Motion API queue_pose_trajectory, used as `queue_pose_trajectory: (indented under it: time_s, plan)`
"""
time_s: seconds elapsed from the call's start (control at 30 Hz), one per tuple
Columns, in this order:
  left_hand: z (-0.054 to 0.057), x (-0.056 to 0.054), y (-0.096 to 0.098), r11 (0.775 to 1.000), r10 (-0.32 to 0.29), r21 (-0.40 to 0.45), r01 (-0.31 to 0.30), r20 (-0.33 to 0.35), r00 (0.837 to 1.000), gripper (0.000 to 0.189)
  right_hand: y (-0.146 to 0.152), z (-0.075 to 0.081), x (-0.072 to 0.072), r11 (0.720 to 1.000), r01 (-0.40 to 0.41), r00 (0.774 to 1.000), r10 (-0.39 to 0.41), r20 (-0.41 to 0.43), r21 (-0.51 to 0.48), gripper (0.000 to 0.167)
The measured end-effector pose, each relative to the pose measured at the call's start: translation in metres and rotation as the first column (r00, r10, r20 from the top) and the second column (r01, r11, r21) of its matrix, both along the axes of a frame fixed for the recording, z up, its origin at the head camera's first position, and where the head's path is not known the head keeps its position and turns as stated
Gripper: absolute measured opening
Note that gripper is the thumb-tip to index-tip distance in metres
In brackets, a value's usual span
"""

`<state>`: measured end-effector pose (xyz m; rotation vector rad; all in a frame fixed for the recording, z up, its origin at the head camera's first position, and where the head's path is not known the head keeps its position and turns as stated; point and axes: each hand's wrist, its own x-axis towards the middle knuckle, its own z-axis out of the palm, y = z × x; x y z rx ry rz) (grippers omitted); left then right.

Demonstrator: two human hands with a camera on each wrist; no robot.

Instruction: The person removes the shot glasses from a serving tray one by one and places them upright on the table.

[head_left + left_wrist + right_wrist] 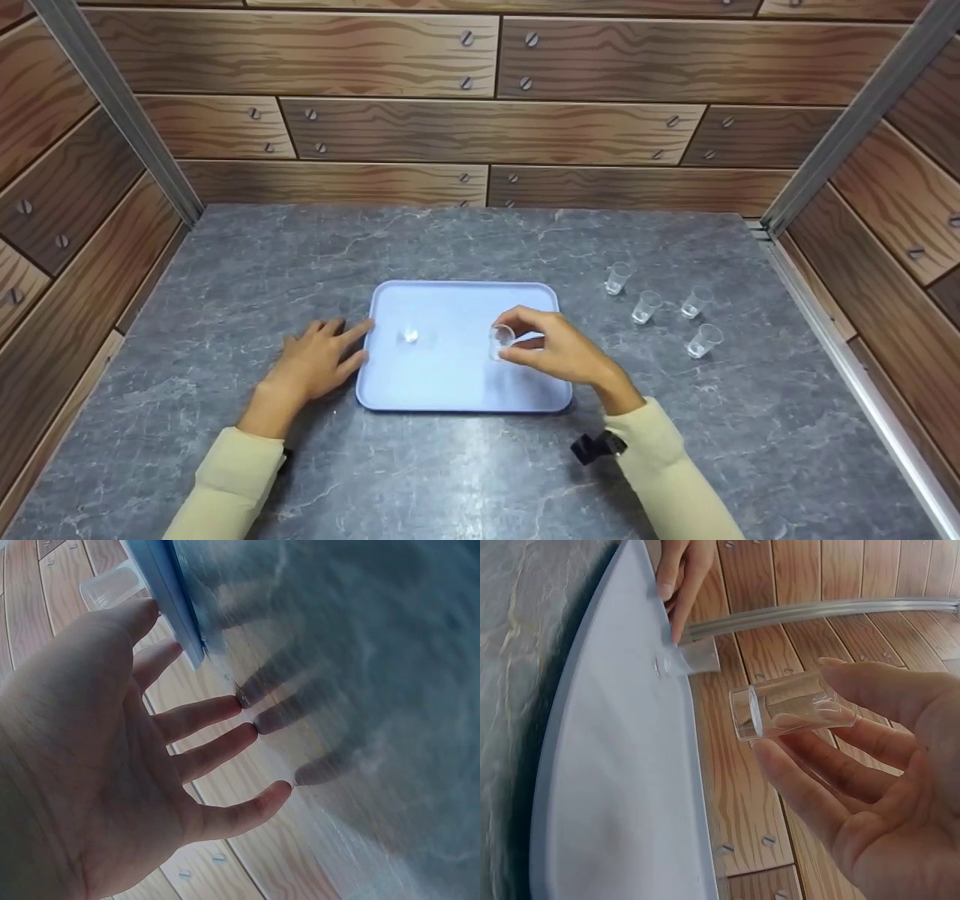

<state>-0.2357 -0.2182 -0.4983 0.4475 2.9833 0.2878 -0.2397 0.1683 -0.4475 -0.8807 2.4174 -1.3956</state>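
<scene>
Between thumb and fingers my right hand (559, 349) pinches a clear shot glass (795, 705), upright and raised over the right half of a light blue tray (450, 375). The right wrist view shows a gap between the glass's thick base and the tray surface. A second shot glass (410, 335) stands on the tray's left half. My left hand (319, 360) lies at the tray's left edge, thumb and index finger touching the rim. Its other fingers are spread, their tips on the table in the left wrist view (150, 727).
Right of the tray, several clear shot glasses stand on the grey marbled table (465, 480), among them a rear glass (617, 278) and a front glass (704, 341). Wood-patterned panels (390, 127) wall the back and sides. A metal rail (862, 390) runs along the right edge.
</scene>
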Motion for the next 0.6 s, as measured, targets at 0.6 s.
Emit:
queue_pose_trajectory:
  time_s: [0.6]
  plan:
    - [0.001,0.001,-0.001,1.000,-0.007,0.013,0.007,0.006,1.000,0.054,0.057,-0.003,-0.006,0.992,0.124,0.992,-0.123,0.023,-0.037,0.035]
